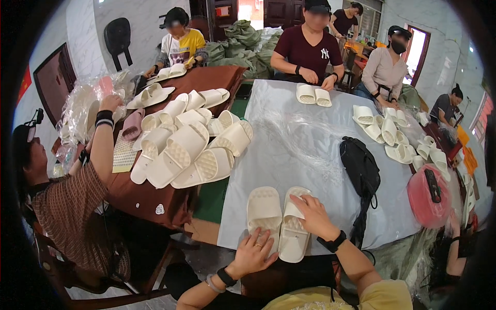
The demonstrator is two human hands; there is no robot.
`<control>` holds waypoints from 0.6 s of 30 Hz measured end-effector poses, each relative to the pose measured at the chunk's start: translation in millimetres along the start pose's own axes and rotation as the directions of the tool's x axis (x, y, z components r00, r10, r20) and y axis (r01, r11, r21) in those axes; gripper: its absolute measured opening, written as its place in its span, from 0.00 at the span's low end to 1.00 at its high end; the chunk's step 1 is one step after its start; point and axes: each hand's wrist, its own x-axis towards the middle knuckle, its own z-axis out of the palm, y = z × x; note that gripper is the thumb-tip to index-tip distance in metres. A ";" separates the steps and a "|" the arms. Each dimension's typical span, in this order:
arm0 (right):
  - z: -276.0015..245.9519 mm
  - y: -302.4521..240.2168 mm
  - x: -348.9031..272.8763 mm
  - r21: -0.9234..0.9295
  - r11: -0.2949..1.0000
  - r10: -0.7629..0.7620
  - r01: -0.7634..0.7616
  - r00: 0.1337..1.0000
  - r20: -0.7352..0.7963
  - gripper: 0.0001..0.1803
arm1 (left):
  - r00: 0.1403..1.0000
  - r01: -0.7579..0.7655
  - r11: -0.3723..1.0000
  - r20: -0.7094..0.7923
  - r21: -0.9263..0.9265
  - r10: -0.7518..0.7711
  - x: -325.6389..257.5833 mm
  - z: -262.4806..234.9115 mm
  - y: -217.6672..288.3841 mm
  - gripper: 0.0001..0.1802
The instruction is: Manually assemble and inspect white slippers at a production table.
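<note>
A pair of cream-white slide slippers lies side by side at the table's near edge, toes pointing away from me. My left hand (pixel 253 252) rests on the heel part of the left slipper (pixel 264 204), fingers spread and partly covering its footbed. Over the strap of the right slipper (pixel 294 243) lies my right hand (pixel 313 216), its fingers stretched out and touching the upper. The grip of neither hand wraps around a slipper. Both wrists wear black bands.
A pile of cream slippers (pixel 181 147) covers the brown table at left. Clear plastic film (pixel 305 134) and a black bag (pixel 359 168) lie on the grey-blue table cover (pixel 243 181). A pink-wrapped bundle (pixel 428 196) sits at right. Co-workers handle slippers around the tables.
</note>
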 end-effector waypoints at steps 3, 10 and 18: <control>1.5 2.5 -2.5 -0.006 1.000 0.003 -0.003 1.000 -0.011 0.36 | 1.000 -0.008 1.000 -0.028 0.026 0.008 -2.6 3.2 1.3 0.20; -3.8 9.3 2.7 0.052 0.975 -0.222 0.217 0.968 0.117 0.38 | 0.988 0.123 0.985 -0.084 -0.120 -0.133 5.1 2.4 -1.4 0.22; 5.0 12.4 2.3 0.090 0.977 -0.204 0.194 0.971 0.126 0.37 | 0.936 0.275 0.951 -0.185 -0.142 -0.298 8.9 -4.4 -22.3 0.34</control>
